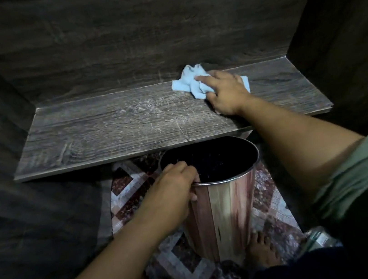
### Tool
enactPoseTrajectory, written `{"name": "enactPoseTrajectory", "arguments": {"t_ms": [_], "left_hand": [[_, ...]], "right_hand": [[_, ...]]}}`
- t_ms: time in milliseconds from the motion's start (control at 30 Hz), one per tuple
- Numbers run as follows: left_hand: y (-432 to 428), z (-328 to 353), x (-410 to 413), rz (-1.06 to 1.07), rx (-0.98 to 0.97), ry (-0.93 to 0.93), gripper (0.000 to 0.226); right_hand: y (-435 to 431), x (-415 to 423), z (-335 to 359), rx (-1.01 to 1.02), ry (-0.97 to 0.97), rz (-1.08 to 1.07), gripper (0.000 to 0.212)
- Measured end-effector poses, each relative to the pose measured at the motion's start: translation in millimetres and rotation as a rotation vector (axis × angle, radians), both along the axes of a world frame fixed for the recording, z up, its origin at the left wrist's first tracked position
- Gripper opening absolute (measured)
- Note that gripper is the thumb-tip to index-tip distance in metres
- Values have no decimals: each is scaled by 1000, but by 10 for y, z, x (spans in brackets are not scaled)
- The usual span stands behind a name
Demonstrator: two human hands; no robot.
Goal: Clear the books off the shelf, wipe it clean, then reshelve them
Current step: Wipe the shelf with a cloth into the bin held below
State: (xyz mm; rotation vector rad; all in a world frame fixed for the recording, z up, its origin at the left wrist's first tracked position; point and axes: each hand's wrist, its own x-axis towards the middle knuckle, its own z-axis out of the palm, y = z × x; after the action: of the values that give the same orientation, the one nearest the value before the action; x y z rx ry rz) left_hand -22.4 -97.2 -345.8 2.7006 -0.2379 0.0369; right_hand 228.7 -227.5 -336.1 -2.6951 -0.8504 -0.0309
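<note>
Left hand (pixel 173 188) grips bin (pixel 222 210); right hand (pixel 226 92) seemingly presses cloth (pixel 187 82).

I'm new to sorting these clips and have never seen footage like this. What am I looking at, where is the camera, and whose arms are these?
There is no machine here. One camera worn on a person's head looks down at their own two arms. The right hand presses a blue cloth onto a dark wooden shelf, which shows pale dusty streaks and no books. The left hand grips the rim of a metal bin just below the shelf's front edge. A patterned rug covers the floor.
</note>
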Motion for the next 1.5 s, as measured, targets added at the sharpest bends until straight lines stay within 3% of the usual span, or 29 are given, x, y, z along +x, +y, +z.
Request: {"name": "enactPoseTrajectory", "arguments": {"t_ms": [167, 267, 333, 433, 500, 600, 767, 833, 967, 1133, 1267, 1400, 1500], "left_hand": [[98, -5, -63, -25, -7, -16, 30], [156, -23, -137, -28, 2, -8, 31], [196, -30, -174, -40, 8, -20, 34], [238, -23, -207, -39, 8, -37, 35], [230, -6, -219, -50, 12, -32, 36], [180, 14, -208, -50, 22, -10, 30], [105, 27, -183, -47, 75, 44, 23], [81, 32, -184, -43, 88, 60, 23], [39, 41, -219, -40, 101, 76, 24], [-60, 54, -249, -53, 100, 79, 21], [-142, 30, -224, -57, 79, 51, 22], [-327, 29, -134, -72, 67, 13, 22], [-487, -18, -53, -106, 49, -18, 20]], "right_hand": [[-29, -431, -27, 125, 44, 270, 60], [-194, -678, 80, 149, 85, 387, 50], [-317, -738, 218, 248, 147, 344, 47], [-495, -512, 369, 419, 80, 53, 42], [-605, -296, 337, 343, 23, -162, 44], [-637, -289, 126, -28, 65, -326, 50], [-412, -789, 84, -29, 108, 10, 58], [-421, -1006, 183, -33, 157, 164, 50], [-721, -1220, 593, 14, 430, 164, 35], [-918, -1195, 633, 232, 70, -67, 44], [-883, -1265, 422, -56, 156, -56, 43], [-952, -1190, 515, 110, -47, -170, 44], [-1073, -1003, 471, 86, -166, -301, 49]]}}
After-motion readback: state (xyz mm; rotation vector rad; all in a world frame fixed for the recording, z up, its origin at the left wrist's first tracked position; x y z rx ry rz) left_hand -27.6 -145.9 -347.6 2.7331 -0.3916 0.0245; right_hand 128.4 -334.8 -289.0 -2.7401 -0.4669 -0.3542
